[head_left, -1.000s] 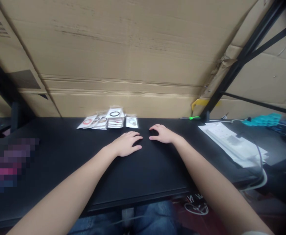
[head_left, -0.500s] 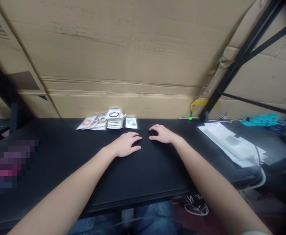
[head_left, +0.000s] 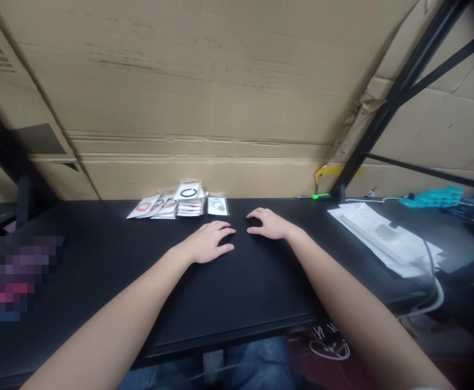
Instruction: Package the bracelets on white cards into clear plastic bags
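My left hand [head_left: 210, 242] rests on the black table [head_left: 237, 292], palm down, fingers apart and holding nothing. Facing it across a small gap, my right hand [head_left: 268, 223] also lies on the table with thumb and fingers spread, nothing between them. Just beyond my left hand stands a stack of clear packets [head_left: 190, 199]; the top one shows a black ring-shaped band on a white card. Left of the stack, several packets overlap, among them one with a red band [head_left: 144, 206]. A single packet with a pale round item [head_left: 218, 205] lies to the stack's right.
Cardboard [head_left: 204, 97] walls the table's back edge. A green-handled screwdriver [head_left: 320, 196] lies at the back right, near a black metal post [head_left: 361, 154]. Farther right are white papers [head_left: 383, 235], a teal tray-like object [head_left: 434, 196] and a white cable [head_left: 437, 298].
The camera view has tilted very slightly. Both hands and the packets stay where they were on the table.
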A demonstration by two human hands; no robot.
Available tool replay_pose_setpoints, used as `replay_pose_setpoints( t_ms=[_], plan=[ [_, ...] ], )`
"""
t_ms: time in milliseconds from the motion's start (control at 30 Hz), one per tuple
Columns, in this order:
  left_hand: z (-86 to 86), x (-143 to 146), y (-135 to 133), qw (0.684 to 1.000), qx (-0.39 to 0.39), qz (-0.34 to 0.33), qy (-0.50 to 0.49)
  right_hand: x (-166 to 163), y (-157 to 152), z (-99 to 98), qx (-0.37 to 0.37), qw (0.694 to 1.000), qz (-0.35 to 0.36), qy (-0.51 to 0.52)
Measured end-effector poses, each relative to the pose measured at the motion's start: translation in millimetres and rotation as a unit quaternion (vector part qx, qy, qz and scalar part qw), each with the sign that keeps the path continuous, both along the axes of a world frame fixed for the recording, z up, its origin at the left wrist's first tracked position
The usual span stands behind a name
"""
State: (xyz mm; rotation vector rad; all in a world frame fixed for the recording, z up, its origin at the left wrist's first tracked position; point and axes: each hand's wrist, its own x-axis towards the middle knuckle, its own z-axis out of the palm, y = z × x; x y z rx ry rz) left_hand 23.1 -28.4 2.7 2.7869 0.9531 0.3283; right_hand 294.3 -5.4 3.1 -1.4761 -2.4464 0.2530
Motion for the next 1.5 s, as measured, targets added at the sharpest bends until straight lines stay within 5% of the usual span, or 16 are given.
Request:
replay_pose_setpoints(
  t_ms=[533, 733, 867, 1000, 1300, 1500],
  plan=[
    [-0.4, 0, 0, 1.0, -0.001, 0.008, -0.004, -1, -1, 0.4, 0.0, 1.0, -0.003, 0.001],
    [1.6, 9, -1, 0.998, 0.054, 0.01, -0.006, -1, -1, 0.5, -0.001, 1.0, -0.005, 0.003],
    [-5.2, 16, 6, 0.992, 0.107, 0.07, -0.017, -2, -1, 1.0, 0.005, 1.0, -0.003, -0.002],
    [-12.2, 17, 14, 0.988, 0.079, 0.132, -0.014, -1, -1, 1.2, 0.005, 1.0, -0.006, 0.004],
    [1.0, 9, -2, 0.995, 0.065, 0.062, -0.03, -15, 0, -0.1, -0.026, 0.968, -0.162, 0.19],
    [5.0, 14, -2, 0.989, 0.088, 0.091, -0.083, -26, 0, -3.4, -0.147, 0.927, -0.079, 0.335]
  ],
)
